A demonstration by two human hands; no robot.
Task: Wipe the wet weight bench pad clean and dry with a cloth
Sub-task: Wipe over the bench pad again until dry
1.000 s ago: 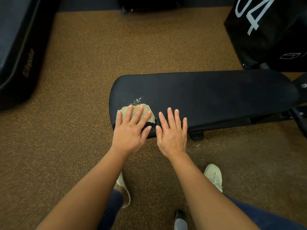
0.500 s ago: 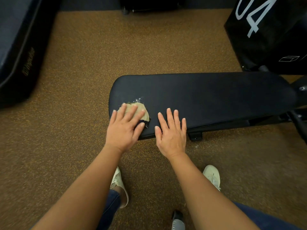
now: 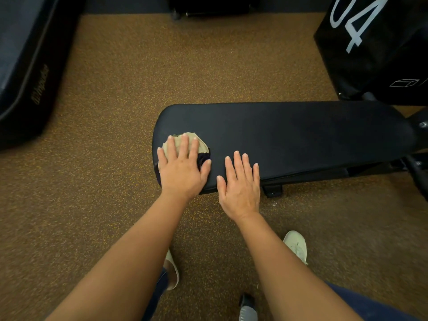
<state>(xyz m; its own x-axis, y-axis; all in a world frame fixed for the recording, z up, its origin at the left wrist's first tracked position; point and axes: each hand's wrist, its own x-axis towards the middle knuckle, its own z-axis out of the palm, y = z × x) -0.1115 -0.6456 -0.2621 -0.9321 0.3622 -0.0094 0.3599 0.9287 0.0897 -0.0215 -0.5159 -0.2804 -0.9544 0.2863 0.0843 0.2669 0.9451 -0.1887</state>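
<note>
A long black bench pad (image 3: 289,133) lies across the middle of the view, its rounded end at the left. A tan cloth with a dark patch (image 3: 179,141) sits on that end. My left hand (image 3: 183,169) presses flat on the cloth with straight fingers, covering most of it. My right hand (image 3: 239,181) rests flat on the pad's near edge, just right of the left hand, holding nothing. No water drops show on the pad around the cloth.
Speckled brown rubber floor (image 3: 104,181) surrounds the bench. A big black padded block (image 3: 25,66) stands at the far left, a black box marked 04 (image 3: 375,47) at the back right. The bench's metal frame (image 3: 416,167) juts out at the right. My shoes (image 3: 296,247) stand below.
My left hand slid the cloth left and then away from me, over the wet spot that glistened beyond it. Those drops no longer show. My right hand stayed put.
</note>
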